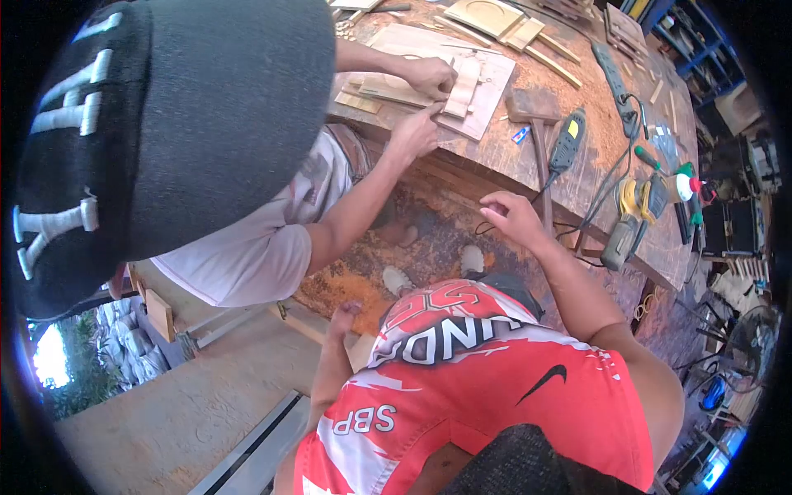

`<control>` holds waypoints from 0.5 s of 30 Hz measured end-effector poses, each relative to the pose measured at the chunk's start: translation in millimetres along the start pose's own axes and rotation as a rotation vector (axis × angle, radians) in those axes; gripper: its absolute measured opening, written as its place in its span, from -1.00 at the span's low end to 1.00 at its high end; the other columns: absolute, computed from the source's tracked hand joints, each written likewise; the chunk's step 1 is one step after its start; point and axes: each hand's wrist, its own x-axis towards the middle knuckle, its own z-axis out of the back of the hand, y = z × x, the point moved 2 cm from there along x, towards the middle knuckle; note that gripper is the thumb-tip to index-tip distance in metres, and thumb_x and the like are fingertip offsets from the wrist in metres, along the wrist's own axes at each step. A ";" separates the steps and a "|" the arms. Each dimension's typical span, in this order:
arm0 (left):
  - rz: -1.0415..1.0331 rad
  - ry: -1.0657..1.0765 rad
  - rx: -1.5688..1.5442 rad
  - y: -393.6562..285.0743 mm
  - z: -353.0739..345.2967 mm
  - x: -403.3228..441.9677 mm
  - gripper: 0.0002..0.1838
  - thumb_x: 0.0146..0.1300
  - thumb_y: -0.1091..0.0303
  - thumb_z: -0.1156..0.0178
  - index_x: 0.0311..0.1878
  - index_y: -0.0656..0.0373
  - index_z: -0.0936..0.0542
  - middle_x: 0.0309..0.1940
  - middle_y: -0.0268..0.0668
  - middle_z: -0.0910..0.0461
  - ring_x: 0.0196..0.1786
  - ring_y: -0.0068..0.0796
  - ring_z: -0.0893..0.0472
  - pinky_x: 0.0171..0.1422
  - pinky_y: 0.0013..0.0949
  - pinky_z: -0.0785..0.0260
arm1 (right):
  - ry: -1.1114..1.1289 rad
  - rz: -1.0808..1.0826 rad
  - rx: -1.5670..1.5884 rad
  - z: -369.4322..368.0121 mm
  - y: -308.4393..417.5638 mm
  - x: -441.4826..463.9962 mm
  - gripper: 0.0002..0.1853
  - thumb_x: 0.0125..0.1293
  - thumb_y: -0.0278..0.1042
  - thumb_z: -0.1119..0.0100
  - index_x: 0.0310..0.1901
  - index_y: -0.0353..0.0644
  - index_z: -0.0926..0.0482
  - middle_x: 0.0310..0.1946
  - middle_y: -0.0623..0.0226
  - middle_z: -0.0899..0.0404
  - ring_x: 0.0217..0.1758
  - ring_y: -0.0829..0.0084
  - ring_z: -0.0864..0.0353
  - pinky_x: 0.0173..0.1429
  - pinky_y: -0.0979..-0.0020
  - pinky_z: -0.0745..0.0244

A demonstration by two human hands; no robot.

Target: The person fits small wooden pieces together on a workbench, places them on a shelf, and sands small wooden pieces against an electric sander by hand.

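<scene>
head cam: r hand (513, 218) half-curled, nothing visible in it, nr mallet (530, 107) handle; mallet lies on surface (495, 155) btwn board (495, 87) & power tool (568, 140). l hand (345, 315) low beside red shirt (495, 388), can't tell its grip. co-worker's hands (432, 77) on wood piece (465, 87).

Wooden mallet (539, 136) flat on workbench (492, 158)

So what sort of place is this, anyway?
Probably a woodworking shop: a wooden mallet and what looks like a corded rotary tool lie on a worn workbench, with sawdust scattered around them.
</scene>
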 end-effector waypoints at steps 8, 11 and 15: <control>-0.035 0.047 0.015 -8.6 -1.9 -2.1 -0.77 0.31 0.27 -0.16 -0.18 0.25 -0.64 -0.29 -0.44 -0.62 -0.16 -0.59 -0.53 0.04 -0.41 -0.37 | 0.000 0.011 0.002 -1.1 -4.7 4.2 -0.77 0.20 -0.32 -0.32 -0.16 -0.25 -0.63 -0.46 0.32 -0.56 -0.44 0.52 -0.50 -0.30 0.45 -0.45; -0.046 0.066 0.010 -15.0 -2.3 -4.6 -0.73 0.31 0.26 -0.15 -0.13 0.29 -0.63 -0.28 -0.42 -0.62 -0.14 -0.58 -0.53 0.06 -0.40 -0.36 | -0.004 0.028 0.010 0.2 -4.0 5.5 -0.77 0.20 -0.32 -0.32 -0.16 -0.26 -0.64 -0.46 0.32 -0.56 -0.44 0.52 -0.50 -0.30 0.45 -0.45; -0.007 0.072 0.038 -11.7 -2.1 2.6 -0.71 0.30 0.30 -0.16 -0.06 0.33 -0.62 -0.22 -0.38 -0.64 -0.11 -0.56 -0.54 0.09 -0.41 -0.37 | 0.004 0.009 0.011 3.0 -5.5 7.4 -0.76 0.20 -0.32 -0.32 -0.16 -0.26 -0.64 -0.45 0.31 -0.57 -0.44 0.52 -0.51 -0.29 0.45 -0.46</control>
